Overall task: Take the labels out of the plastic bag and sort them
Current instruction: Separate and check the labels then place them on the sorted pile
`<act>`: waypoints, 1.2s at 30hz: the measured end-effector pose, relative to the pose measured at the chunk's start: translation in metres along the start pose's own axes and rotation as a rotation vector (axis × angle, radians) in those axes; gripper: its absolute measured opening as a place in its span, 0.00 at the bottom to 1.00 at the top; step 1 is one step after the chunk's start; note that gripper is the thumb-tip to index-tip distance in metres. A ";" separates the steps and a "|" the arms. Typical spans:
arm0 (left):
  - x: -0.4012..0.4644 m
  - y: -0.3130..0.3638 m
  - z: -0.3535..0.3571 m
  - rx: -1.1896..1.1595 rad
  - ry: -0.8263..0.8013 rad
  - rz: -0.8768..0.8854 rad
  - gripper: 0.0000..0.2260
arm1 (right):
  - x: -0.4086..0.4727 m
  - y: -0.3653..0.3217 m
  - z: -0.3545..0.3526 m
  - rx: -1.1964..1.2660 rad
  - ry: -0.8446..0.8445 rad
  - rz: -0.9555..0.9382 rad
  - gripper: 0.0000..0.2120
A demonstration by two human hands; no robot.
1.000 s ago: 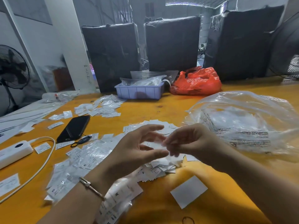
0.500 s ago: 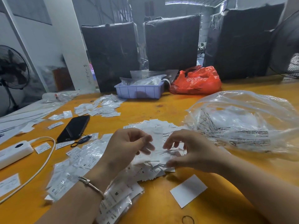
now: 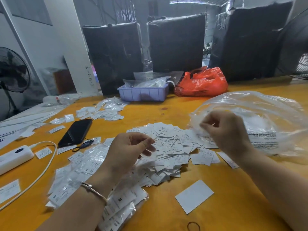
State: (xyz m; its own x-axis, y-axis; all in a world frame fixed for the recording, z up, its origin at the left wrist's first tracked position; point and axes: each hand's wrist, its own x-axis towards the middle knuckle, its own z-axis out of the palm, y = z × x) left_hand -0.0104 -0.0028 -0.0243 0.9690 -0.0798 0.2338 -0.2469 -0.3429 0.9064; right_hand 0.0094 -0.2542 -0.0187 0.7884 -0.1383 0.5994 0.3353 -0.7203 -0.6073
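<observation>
A large clear plastic bag (image 3: pixel 260 124), crumpled and printed with dark text, is spread over the right of the yellow table (image 3: pixel 225 189). Its near-left edge is pinched by the right hand (image 3: pixel 223 132), whose fingers are curled round the film. A loose heap of small white labels (image 3: pixel 170 147), marked S, M and XS, is piled at the table's middle, just beside the bag. The left hand (image 3: pixel 130 150) is held above the heap with fingers curled; whether a label is pinched in it cannot be told, as that spot is blurred. Small clear packets of labels (image 3: pixel 120 204) are partly covered by the left forearm. Further back stand a lilac tray (image 3: pixel 143 93) and a red bag (image 3: pixel 203 82); a black phone (image 3: pixel 75 132) lies at the left, and a blank white card (image 3: pixel 194 195) is seen near the front.
</observation>
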 end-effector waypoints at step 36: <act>0.000 0.003 0.002 -0.003 0.050 0.011 0.04 | -0.027 -0.029 0.022 0.003 -0.684 -0.465 0.09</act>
State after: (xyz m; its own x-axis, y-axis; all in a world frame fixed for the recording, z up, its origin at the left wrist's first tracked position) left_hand -0.0113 -0.0054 -0.0221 0.9646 -0.0371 0.2611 -0.2579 -0.3390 0.9047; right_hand -0.0108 -0.2147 -0.0287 0.7083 0.6181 0.3409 0.7053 -0.6000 -0.3775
